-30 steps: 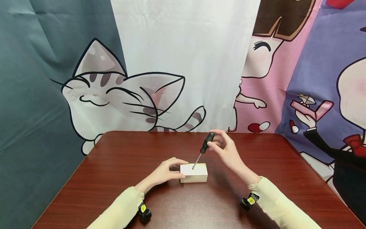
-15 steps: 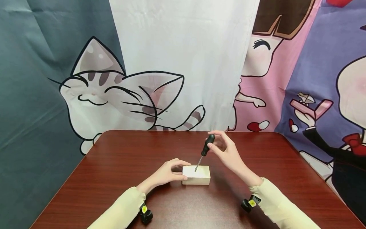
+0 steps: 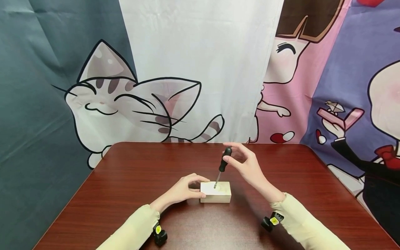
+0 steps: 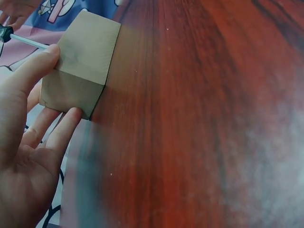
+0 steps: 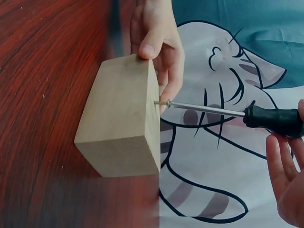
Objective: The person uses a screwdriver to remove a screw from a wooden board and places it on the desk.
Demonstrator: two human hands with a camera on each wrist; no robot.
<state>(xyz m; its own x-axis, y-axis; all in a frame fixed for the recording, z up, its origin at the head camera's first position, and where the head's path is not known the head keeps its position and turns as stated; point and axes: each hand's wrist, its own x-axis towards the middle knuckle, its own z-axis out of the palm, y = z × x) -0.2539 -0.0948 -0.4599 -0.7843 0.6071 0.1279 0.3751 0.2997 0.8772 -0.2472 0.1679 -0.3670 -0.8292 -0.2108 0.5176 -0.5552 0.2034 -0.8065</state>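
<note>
A pale wooden block (image 3: 215, 198) lies on the table. My left hand (image 3: 182, 188) grips its left end, thumb on the near side and fingers at the far side and end. From the block's top face a small screw (image 5: 163, 103) sticks out partway. The tip of a black-handled screwdriver (image 5: 270, 118) meets the screw head, its thin metal shaft leaning a little to the right in the head view. High on the handle, my right hand (image 3: 247, 163) pinches it between thumb and fingers. In the left wrist view the screw is hidden behind the thumb.
The reddish-brown wooden table (image 3: 125, 180) has its far edge just behind the right hand. A cartoon-printed cloth (image 3: 200, 52) hangs behind it. A black wrist device (image 3: 160, 236) sits at the left sleeve, another (image 3: 270, 222) at the right.
The block has slid slightly to the right with my left hand on it. The screwdriver now stands more upright, its handle having swung a little left and down along with the right fingertips.
</note>
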